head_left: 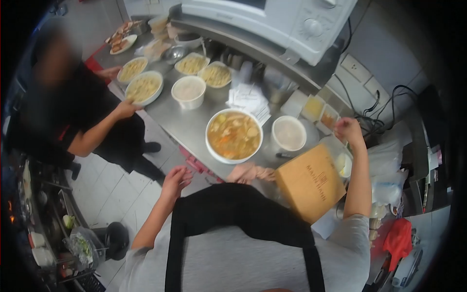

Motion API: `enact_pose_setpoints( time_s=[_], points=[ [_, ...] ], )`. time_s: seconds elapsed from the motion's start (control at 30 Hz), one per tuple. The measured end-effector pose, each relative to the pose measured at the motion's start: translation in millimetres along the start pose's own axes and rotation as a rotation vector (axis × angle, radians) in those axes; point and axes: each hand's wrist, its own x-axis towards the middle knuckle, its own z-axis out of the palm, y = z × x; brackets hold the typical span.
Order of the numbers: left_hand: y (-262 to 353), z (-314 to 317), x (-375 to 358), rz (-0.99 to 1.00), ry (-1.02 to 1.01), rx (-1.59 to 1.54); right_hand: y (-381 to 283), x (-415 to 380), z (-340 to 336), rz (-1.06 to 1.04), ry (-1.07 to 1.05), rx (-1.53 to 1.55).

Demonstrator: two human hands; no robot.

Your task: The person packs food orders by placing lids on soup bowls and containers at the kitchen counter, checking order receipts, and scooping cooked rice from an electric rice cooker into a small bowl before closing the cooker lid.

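My left hand (177, 183) hangs in front of the counter edge, its fingers loosely bent and apart, with nothing visible in them. On the right, my right hand (349, 131) is raised beside the small clear tubs, fingers curled together; whatever they hold, if anything, is hidden. Nearest to it are a tub of orange-brown bits (329, 118) and a tub of yellow bits (313, 108). Between my hands stands a large white bowl of soup (234, 136) with vegetables. Beside it sits a white tub with pale contents (289, 133). A brown cardboard box (310, 182) stands below my right hand.
At the left a co-worker (73, 102) touches bowls of pale food (144, 88). More filled bowls (216, 75), a white tub (188, 92) and paper slips (249, 101) sit on the metal counter (168, 114). A microwave (287, 22) is above; a crumpled cloth (250, 173) lies at the edge.
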Motion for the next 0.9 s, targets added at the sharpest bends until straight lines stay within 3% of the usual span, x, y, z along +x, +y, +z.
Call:
enact_pose_setpoints(
  time_s=[0.03,0.17,0.33,0.67,0.87,0.9],
  points=[
    [4,1,1,-0.013,-0.017,0.001,-27,-11,27,-0.121,-0.152,-0.062],
    [22,1,11,-0.041,-0.107,0.011,-84,-30,141,-0.242,-0.412,-0.257],
    [37,-15,30,-0.067,-0.220,0.018,-125,-42,219,-0.232,-0.506,-0.272],
    [50,-35,67,-0.140,-0.328,0.070,-119,-48,221,-0.080,-0.387,-0.277],
    [58,-25,76,-0.114,-0.362,0.060,-109,-37,273,-0.438,-0.250,-0.602],
    [61,-23,78,-0.102,-0.360,0.053,-114,-35,275,-0.397,-0.229,-0.646]
  ],
)
